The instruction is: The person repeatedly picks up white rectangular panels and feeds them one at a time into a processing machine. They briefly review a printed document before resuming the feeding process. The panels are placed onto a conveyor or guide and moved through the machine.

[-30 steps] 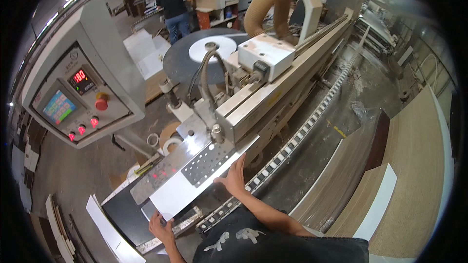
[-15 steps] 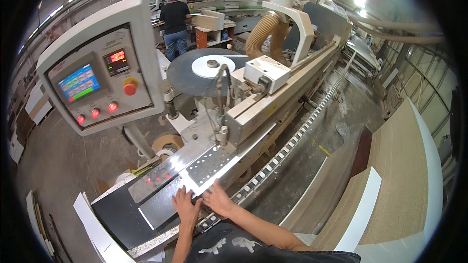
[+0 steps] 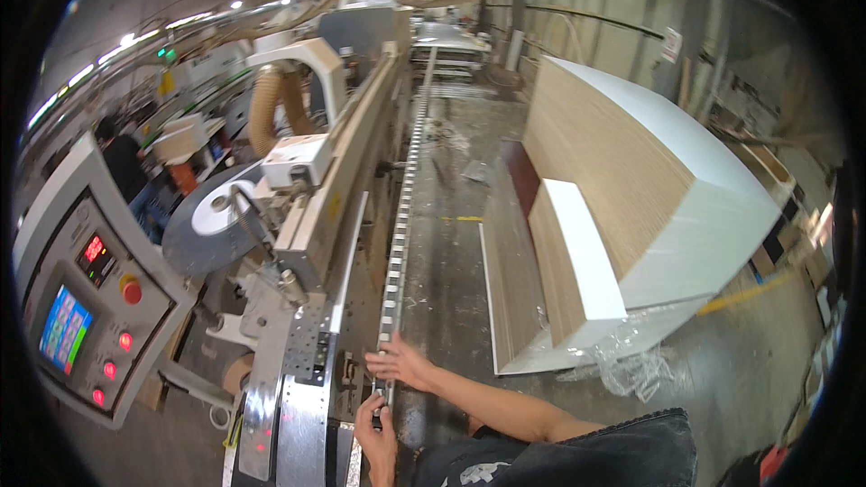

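Note:
My right hand (image 3: 403, 363) is over the roller rail (image 3: 394, 271), its fingers stretched out and nothing in them. My left hand (image 3: 374, 431) is nearer to me beside the front of the edge-banding machine (image 3: 307, 252). Its fingers are loosely bent, thumb apart, and I see nothing held. A narrow white panel (image 3: 350, 263) lies along the machine's side, ahead of both hands. Left of it are the perforated metal plate (image 3: 305, 343) and the shiny metal guide plate (image 3: 304, 424).
At left stands a control panel (image 3: 95, 298) with a lit screen. Behind it is a dark disc (image 3: 185, 239) carrying a white tape roll (image 3: 224, 209). Stacked wood-grain boards (image 3: 622, 180) stand at right, crumpled plastic film (image 3: 636, 370) below them. A person (image 3: 126, 167) stands far left.
My view has swung right. Both hands have come off the white panel at the metal plate, and the panel is now farther along the machine.

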